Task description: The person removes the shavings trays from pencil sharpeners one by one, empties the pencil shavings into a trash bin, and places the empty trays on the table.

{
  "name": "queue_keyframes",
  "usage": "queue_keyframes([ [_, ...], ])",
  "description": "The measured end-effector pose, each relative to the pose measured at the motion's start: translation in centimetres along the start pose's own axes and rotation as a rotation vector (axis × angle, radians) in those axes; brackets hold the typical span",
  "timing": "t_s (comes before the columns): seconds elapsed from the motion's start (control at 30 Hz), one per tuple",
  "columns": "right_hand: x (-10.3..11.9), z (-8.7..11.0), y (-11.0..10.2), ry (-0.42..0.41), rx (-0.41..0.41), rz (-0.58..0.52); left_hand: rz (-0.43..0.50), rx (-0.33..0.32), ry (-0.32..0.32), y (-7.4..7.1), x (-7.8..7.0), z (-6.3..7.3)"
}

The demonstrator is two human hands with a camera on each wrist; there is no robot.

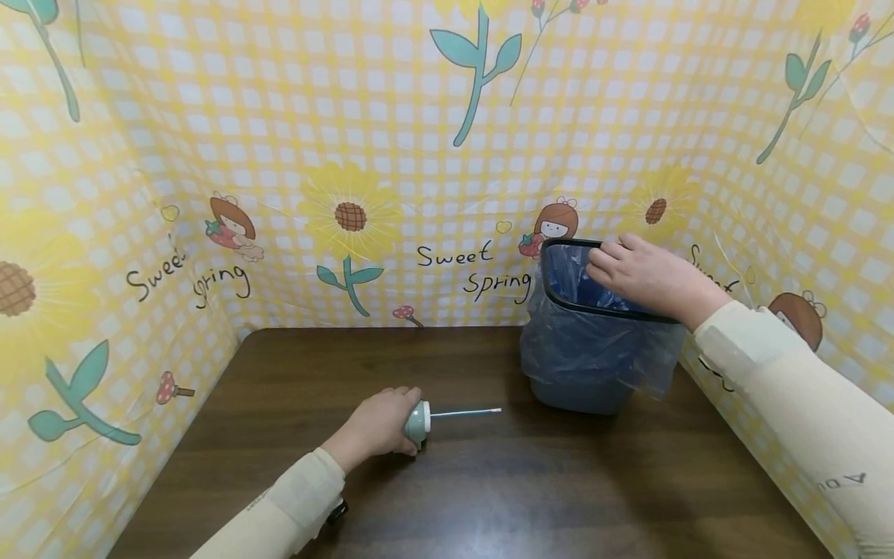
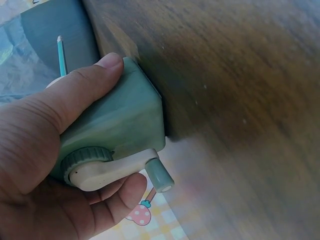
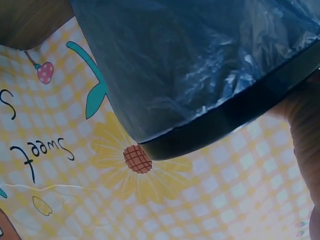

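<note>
- The left hand [image 1: 380, 421] is grasping 1 green sharpener [image 2: 125, 120] over the brown table [image 1: 503, 497].
- 1 blue pencil [image 1: 464, 413] sticks out from it.
- Farther, the right hand [image 1: 646, 272] is at the bin [image 1: 583, 396] rim; whether its fingers grasp, I cannot tell.

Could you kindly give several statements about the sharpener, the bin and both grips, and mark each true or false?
1. The left grip holds the sharpener. True.
2. The pencil sticking out of the sharpener is red. False: the pencil is blue.
3. The right grip is at the rim of the bin. True.
4. The liner lies wholly inside the bin. False: the liner also hangs over the outside.
5. The tabletop is dark brown. True.
</note>
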State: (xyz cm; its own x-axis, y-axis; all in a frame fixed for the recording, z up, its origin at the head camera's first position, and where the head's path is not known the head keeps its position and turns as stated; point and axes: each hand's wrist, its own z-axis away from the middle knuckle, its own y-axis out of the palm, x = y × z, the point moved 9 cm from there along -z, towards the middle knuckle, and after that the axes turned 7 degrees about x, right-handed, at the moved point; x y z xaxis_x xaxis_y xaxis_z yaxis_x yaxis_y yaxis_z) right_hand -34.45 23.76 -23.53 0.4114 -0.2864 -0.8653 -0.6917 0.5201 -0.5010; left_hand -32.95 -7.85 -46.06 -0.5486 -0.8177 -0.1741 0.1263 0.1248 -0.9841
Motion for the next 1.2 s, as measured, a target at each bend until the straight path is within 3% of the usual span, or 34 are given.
queue_keyframes([
  [0.27,0.0,-0.1,-0.1,-0.005,0.003,0.023,-0.017,0.0,-0.001,-0.1,0.0,-0.1],
  [0.47,-0.1,0.0,0.1,0.019,0.008,-0.018,-0.007,0.004,0.003,0.0,0.0,-0.1],
  [0.87,-1.2,0.3,-0.5,0.156,-0.055,-0.079,0.002,0.001,0.003,0.0,0.0,0.0],
  [1.2,-1.6,0.6,-0.4,0.271,-0.134,-0.202,-0.002,-0.002,0.008,0.1,0.1,-0.1],
])
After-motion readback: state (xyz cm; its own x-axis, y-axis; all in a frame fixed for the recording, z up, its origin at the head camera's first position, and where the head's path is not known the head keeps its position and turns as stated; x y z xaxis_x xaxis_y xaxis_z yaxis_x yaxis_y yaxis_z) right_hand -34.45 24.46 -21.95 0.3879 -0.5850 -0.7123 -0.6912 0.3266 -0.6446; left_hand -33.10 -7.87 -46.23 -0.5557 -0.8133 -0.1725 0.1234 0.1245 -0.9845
